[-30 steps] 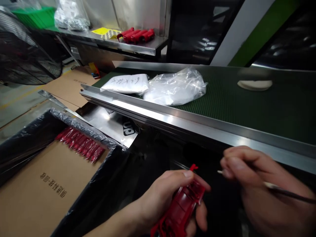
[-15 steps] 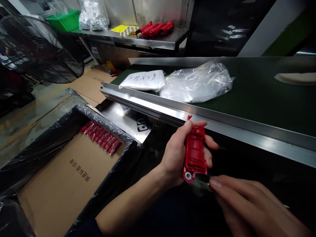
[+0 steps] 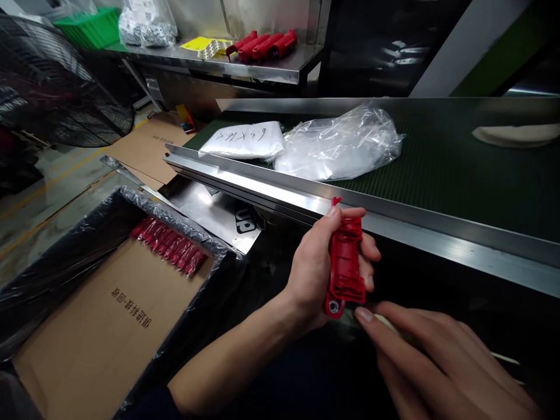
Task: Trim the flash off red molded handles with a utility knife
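My left hand (image 3: 312, 259) is wrapped round a red plastic housing (image 3: 347, 262), its hollow, ribbed inside facing up. At the housing's lower end is a round lug with a metal-lined hole, and a small forked tip sticks out above my thumb. Just below and to the right, my right hand (image 3: 433, 356) is closed in a pinch, its fingertips close to the housing's lower edge. Something pale shows between those fingers, but its kind is hidden. Whether the fingertips touch the housing I cannot tell.
A green conveyor belt (image 3: 437, 175) with a metal rail carries a white packet (image 3: 245, 140) and clear plastic bags (image 3: 336, 146). Left stands a lined carton (image 3: 87, 344) holding several wrapped red parts (image 3: 168, 245). Red housings (image 3: 262, 46) lie on the back shelf; a fan (image 3: 61, 87) stands left.
My right hand has moved slightly left and up, nearer the housing's lower end, and more of the pale thing shows. My left hand keeps its hold. The whole view has shifted a little.
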Tool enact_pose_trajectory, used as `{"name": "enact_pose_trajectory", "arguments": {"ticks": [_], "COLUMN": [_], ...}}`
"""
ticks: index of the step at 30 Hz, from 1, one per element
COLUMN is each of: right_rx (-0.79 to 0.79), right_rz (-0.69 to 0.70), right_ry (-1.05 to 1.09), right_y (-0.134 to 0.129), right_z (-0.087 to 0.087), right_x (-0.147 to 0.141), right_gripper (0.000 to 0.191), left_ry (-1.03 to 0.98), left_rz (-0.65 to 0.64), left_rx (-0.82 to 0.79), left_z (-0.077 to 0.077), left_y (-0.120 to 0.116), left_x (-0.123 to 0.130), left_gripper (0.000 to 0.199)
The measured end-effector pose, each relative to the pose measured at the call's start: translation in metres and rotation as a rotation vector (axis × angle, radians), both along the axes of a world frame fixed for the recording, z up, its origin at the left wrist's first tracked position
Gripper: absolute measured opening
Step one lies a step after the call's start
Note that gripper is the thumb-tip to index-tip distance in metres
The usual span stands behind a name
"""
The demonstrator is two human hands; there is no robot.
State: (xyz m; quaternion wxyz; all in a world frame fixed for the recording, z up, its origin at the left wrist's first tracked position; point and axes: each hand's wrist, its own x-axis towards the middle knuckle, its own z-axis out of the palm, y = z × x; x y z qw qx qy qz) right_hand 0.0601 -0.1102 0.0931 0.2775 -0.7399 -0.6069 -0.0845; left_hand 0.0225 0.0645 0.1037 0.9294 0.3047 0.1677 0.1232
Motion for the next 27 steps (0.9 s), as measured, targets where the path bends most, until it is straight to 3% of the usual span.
{"name": "enact_pose_trajectory", "arguments": {"ticks": [4,12,16,19,23,25,27], "right_rx": [-0.016,-0.014,0.1,0.12,-0.142,-0.284,-0.421], "right_rz": [0.077,0.071,-0.033,-0.271,-0.92,-1.062,-1.065], "right_ry": [-0.049,-0.068,-0.027,-0.185,-0.379,-0.369,-0.332], "right_y": [-0.006,-0.004,-0.006,-0.022,-0.062,-0.081,-0.093], "right_z": [-0.004,-0.004,0.006,0.018,0.043,0.054,0.059], "right_x": [0.011,0.01,0.019,0.057,0.143,0.186,0.219], "right_gripper": [0.052,0.05,0.046,0.04,0.035,0.036,0.036], "left_ry": [0.021,0.047,0.117,0.113,0.064,0.06,0.057], "left_rz": [0.019,-0.004,0.01,0.052,-0.006,-0.042,-0.09], "left_rx": [0.005,-0.012,0.063,0.267,0.56,0.896,1.359], "left_z": [-0.001,-0.005,0.005,0.015,0.029,0.039,0.048], "left_y": [0.0,-0.002,-0.003,-0.001,0.001,0.001,0.0], "left_x": [0.002,0.009,0.017,0.026,0.053,0.081,0.117], "left_gripper": [0.04,0.041,0.041,0.042,0.046,0.048,0.049]}}
